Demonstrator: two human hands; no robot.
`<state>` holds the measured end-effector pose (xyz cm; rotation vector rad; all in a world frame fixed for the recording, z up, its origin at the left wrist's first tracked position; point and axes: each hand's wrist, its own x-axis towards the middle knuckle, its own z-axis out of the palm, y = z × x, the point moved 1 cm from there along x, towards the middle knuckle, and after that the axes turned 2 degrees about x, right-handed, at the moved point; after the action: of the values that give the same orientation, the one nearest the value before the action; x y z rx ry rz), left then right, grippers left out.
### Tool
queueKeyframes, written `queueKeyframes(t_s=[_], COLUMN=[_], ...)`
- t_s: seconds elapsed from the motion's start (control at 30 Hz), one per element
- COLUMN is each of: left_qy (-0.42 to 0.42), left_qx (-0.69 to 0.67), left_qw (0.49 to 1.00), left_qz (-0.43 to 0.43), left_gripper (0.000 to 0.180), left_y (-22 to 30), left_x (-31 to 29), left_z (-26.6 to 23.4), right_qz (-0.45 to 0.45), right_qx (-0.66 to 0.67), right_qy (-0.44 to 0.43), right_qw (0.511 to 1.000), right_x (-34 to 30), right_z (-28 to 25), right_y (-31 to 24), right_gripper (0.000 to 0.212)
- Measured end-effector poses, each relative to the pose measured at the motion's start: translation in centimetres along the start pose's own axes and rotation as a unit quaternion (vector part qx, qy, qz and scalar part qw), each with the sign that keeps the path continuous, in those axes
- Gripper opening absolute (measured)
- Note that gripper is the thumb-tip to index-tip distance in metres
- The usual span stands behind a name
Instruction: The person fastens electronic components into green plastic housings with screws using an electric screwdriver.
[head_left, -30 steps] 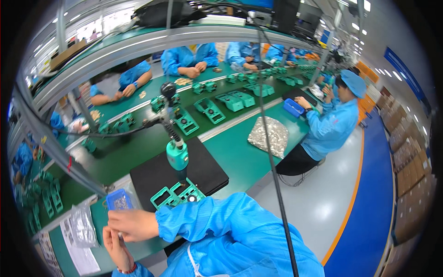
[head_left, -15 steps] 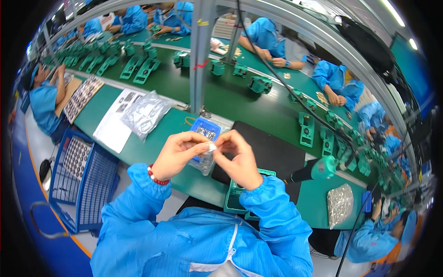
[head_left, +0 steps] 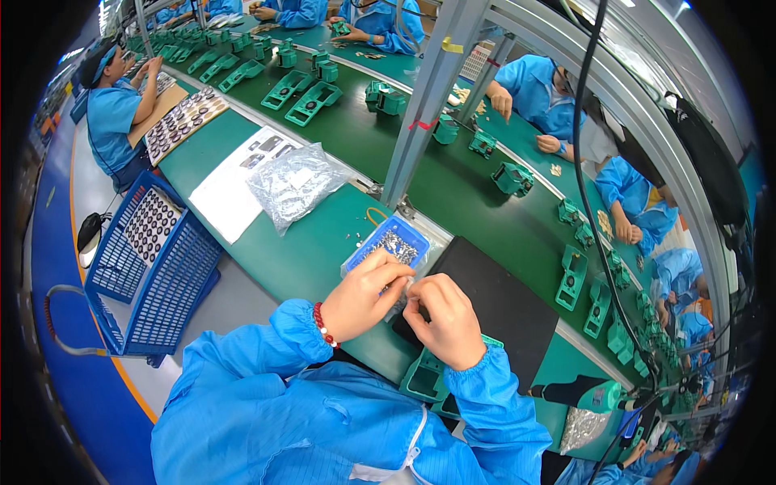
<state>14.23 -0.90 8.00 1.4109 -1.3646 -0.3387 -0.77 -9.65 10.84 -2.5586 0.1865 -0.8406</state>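
Note:
My left hand [head_left: 361,297], with a red beaded bracelet at its wrist, has thumb and fingers pinched together. Meeting it fingertip to fingertip, my right hand [head_left: 447,317] is closed in a pinch too. A small whitish piece [head_left: 410,284] shows between the fingertips; its kind is too small to tell. Just beyond my fingers is a blue tray [head_left: 414,229] with many small metal parts in it. Clear plastic bagging lies around and below the tray, partly hidden by my hands. Under my right forearm lies a green plastic housing [head_left: 422,375], partly covered by the sleeve.
A black mat [head_left: 495,293] lies right of my hands, with a green-and-black power screwdriver [head_left: 594,394] beyond. A clear bag [head_left: 299,184] and a printed sheet [head_left: 230,198] lie left. A metal post [head_left: 424,113] rises ahead by the conveyor [head_left: 364,129]. A blue basket [head_left: 166,283] stands left.
The view has swung, so the bench things sit further right or lower. My joined hands are now lower relative to the tray, whose contents show more fully. Both hands keep their pinch.

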Motion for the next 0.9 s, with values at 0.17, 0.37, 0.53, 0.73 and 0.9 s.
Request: queueKeyframes(t_s=[0.17, 0.37, 0.53, 0.73, 0.9], left_qy=[-0.024, -0.020, 0.002, -0.040, -0.046], left_qx=[-0.098, -0.345, -0.367, -0.449, -0.540], left_qw=[0.992, 0.925, 0.919, 0.880, 0.820], left_qz=[-0.072, -0.161, -0.146, -0.153, -0.186], left_gripper=[0.010, 0.010, 0.016, 0.019, 0.020], left_y=[0.4, -0.9, -1.5, -0.5, 1.3], left_x=[-0.2, -0.2, 1.6, 4.1, 5.7], left_z=[-0.4, -0.4, -2.1, -2.6, -4.6], right_qz=[0.286, 0.372, 0.308, 0.237, 0.306], right_qx=[0.283, 0.509, 0.437, 0.338, 0.543], right_qy=[0.124, 0.084, 0.079, -0.067, -0.041], right_qw=[0.907, 0.772, 0.841, 0.908, 0.781], right_x=[-0.2, 0.3, 0.3, 0.8, 1.2], right_z=[1.4, 2.4, 2.1, 4.4, 5.7], right_y=[2.1, 3.2, 4.4, 4.9, 4.9], right_gripper=[0.021, 0.017, 0.034, 0.077, 0.053])
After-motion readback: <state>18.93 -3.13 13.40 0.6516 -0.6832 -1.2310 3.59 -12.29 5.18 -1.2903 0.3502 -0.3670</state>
